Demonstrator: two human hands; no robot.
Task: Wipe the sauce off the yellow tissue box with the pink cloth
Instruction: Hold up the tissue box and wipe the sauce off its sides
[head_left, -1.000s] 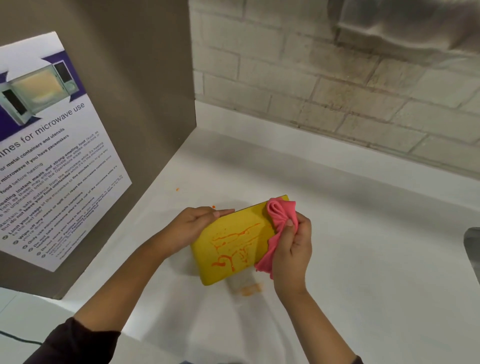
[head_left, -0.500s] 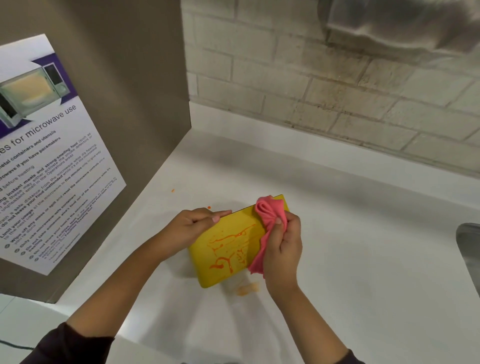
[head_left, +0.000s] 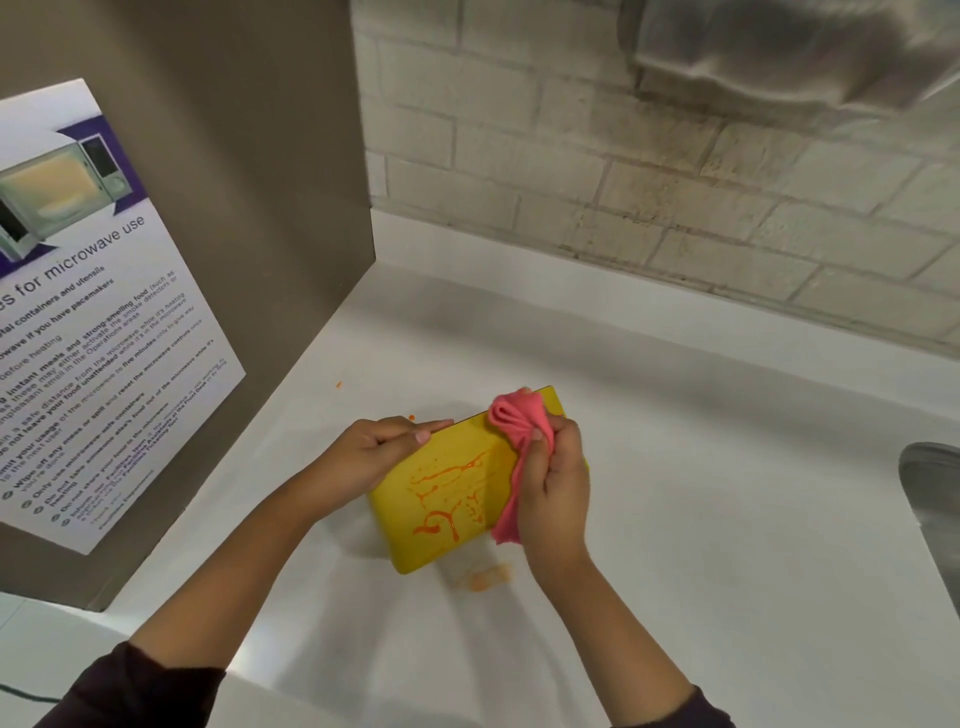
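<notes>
The yellow tissue box (head_left: 441, 499) is tilted up over the white counter, its broad face streaked with orange sauce (head_left: 447, 493). My left hand (head_left: 363, 457) grips the box by its upper left edge, thumb along the top. My right hand (head_left: 553, 483) holds the bunched pink cloth (head_left: 517, 436) pressed against the right part of the box face. The cloth hangs down past the box's lower right edge. The right end of the box is hidden behind the cloth and hand.
An orange sauce smear (head_left: 485, 577) lies on the white counter (head_left: 727, 493) just below the box, with small orange specks (head_left: 338, 385) further left. A grey panel with a microwave-use poster (head_left: 93, 332) stands at the left. A brick wall is behind; a metal sink edge (head_left: 935, 499) at the right.
My right hand with the pink cloth has slid a little leftward over the box face, covering more of it. My left hand keeps its grip; the sauce streaks look unchanged.
</notes>
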